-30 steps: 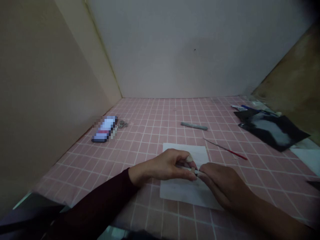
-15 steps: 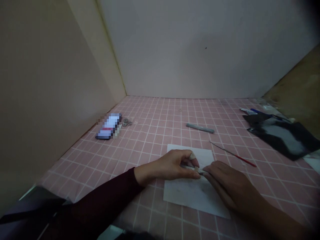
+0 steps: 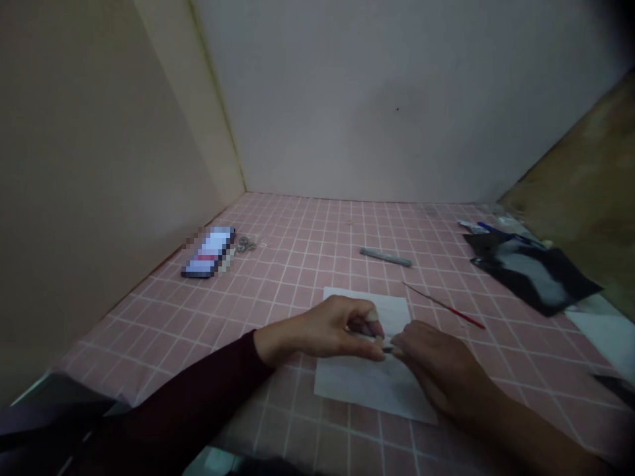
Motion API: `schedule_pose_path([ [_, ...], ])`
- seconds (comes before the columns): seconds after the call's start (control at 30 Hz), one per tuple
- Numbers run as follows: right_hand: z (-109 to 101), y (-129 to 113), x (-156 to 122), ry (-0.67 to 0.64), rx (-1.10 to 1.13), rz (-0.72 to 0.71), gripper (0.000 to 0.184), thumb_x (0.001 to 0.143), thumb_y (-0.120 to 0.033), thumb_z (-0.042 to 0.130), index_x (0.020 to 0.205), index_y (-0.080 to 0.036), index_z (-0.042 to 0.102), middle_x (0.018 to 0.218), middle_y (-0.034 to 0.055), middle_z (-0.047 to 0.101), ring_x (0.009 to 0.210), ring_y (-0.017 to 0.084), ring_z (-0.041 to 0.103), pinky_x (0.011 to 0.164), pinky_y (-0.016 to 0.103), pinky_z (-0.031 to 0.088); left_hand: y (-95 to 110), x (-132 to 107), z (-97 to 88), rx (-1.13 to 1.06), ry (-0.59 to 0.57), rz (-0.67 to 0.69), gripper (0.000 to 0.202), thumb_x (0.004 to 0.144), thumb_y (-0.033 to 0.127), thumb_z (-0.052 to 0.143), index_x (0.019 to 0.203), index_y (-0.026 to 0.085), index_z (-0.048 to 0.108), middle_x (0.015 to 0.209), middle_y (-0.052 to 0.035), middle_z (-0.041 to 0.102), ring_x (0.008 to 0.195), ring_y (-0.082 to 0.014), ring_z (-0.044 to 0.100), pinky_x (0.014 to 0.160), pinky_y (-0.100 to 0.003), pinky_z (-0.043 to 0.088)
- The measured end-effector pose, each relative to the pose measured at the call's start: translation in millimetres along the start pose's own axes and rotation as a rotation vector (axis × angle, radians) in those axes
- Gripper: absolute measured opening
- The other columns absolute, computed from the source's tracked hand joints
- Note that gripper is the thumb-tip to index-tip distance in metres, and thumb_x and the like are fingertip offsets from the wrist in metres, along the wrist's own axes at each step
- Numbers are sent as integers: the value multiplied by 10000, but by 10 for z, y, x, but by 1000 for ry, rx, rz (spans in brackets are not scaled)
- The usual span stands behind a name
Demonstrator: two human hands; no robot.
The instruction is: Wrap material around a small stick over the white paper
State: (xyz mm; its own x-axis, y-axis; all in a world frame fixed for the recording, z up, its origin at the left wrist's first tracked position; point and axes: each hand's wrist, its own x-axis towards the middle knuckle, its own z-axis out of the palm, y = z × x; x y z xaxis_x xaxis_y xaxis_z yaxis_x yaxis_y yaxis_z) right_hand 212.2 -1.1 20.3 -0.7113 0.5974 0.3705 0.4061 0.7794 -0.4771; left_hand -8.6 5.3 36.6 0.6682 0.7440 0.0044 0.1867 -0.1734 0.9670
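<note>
Above a white paper sheet (image 3: 362, 387), the left hand (image 3: 327, 330) pinches a small pale piece (image 3: 380, 341); the right hand (image 3: 441, 367) meets it (whether it grips, I cannot tell). A thin red-tipped rod (image 3: 444, 306) lies nearby, apart.

I am looking forward and down into a dim, boxlike corner. A smooth beige wall (image 3: 99, 198) is rising on my left, a plain off-white wall (image 3: 372, 99) is standing ahead, a brown wooden panel (image 3: 580, 198) is slanting in on my right, and a pink surface with a white tile grid (image 3: 307, 264) is stretching below.
</note>
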Motion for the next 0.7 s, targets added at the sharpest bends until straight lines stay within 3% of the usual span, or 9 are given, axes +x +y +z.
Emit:
schedule_pose_path([
  [0.07,-5,-37,17,42,-163,-105,268,925,-166,395,685,-175,514,619,38,494,582,163,413,538,294,298,-4,3,-30,-202,-97,-78,244,740,279,724,849,149,549,799,-20,624,713,-127,609,669,-258,483],
  [0.1,-5,-45,27,76,-169,-99,267,928,-162,380,692,-174,506,620,38,493,583,162,415,537,291,302,-4,3,-34,-195,-47,-73,232,749,269,715,857,149,549,803,-14,615,710,-118,598,672,-254,475],
  [0.17,-6,-46,45,43,-59,-21,243,948,-184,360,751,-169,502,663,34,514,612,152,452,570,277,349,-2,0,-27,-65,78,-1,185,792,259,672,895,157,556,855,-12,599,760,-115,577,689,-241,453],
  [0.33,-49,-45,60,-116,333,309,289,982,-332,343,753,-186,440,657,-23,471,595,115,471,566,245,366,14,-8,12,266,150,96,176,833,302,626,902,157,552,757,15,566,669,-106,520,617,-225,408],
  [0.43,-59,-62,53,-132,454,367,330,994,-352,301,752,-184,448,649,-27,449,600,113,464,581,247,369,4,-6,27,380,149,128,174,842,298,614,921,160,542,756,12,573,653,-110,521,603,-227,405],
  [0.63,14,-29,51,-75,445,415,316,973,-361,357,715,-188,415,639,-30,420,593,114,418,582,257,332,-70,-7,63,513,173,173,159,868,298,585,928,168,515,817,-13,602,702,-131,554,629,-244,431],
  [0.7,41,1,60,-91,568,474,329,967,-380,357,699,-193,398,625,-36,389,570,108,385,553,250,322,-89,-8,93,645,198,224,138,885,294,557,908,165,516,798,-21,600,705,-148,546,646,-271,427],
])
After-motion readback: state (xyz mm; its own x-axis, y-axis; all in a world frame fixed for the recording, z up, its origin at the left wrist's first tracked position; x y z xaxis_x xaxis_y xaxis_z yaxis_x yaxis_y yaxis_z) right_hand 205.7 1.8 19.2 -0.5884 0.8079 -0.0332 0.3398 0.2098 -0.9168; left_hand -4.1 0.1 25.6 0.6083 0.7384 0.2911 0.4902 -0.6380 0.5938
